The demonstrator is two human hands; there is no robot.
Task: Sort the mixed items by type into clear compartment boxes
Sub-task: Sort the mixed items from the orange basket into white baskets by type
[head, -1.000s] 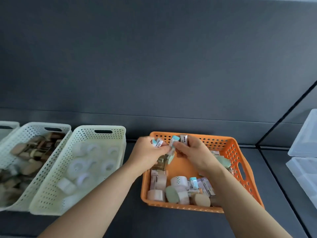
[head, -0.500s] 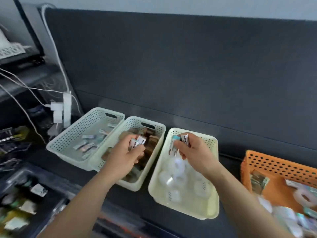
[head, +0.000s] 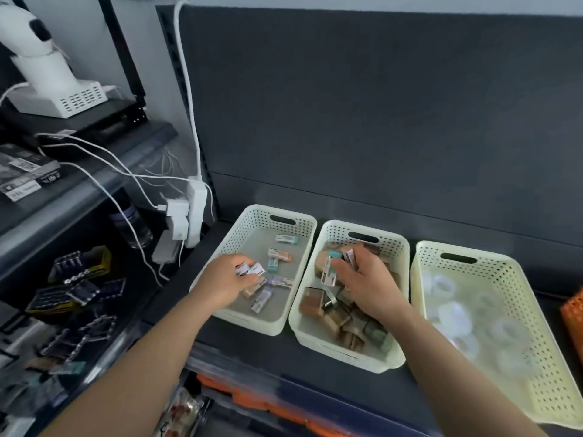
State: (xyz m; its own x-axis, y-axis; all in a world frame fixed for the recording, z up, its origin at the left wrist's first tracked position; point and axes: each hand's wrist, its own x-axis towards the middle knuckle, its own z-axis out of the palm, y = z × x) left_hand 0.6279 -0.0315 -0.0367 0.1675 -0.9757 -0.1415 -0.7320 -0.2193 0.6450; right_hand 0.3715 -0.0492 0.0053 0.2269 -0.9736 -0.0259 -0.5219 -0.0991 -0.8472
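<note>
Small packs, left-hand lot (head: pixel 250 269): pinched between thumb and curled fingers of the left hand (head: pixel 227 280), held above the left basket (head: pixel 252 323) near its left wall. That basket stands at the left end of the row on the shelf (head: pixel 246 345) and holds loose packs (head: pixel 279 255) that look like the same type.

Right-hand lot (head: pixel 329 272): gripped in the curled fingers of the right hand (head: pixel 366 279). The teal-capped pack there has its long axis tilted, cap toward the far side. This hand is over the far half of the middle basket (head: pixel 334 351), which holds brown blocks (head: pixel 310 305), a different type.

Deciding relation: the matching basket lies to the left of the right hand's grip, across the two touching basket rims. The left hand is the nearer one; it is already above the correct basket.

Judgement: the left hand can let go where it is. The right hand needs a short leftward pass over the rims before releasing; a release in its present place would drop packs among the blocks.

Right basket (head: pixel 520 294) holds white tape rolls (head: pixel 454 310), blurred. An orange basket (head: pixel 572 313) shows at the right edge of the shelf.
</note>
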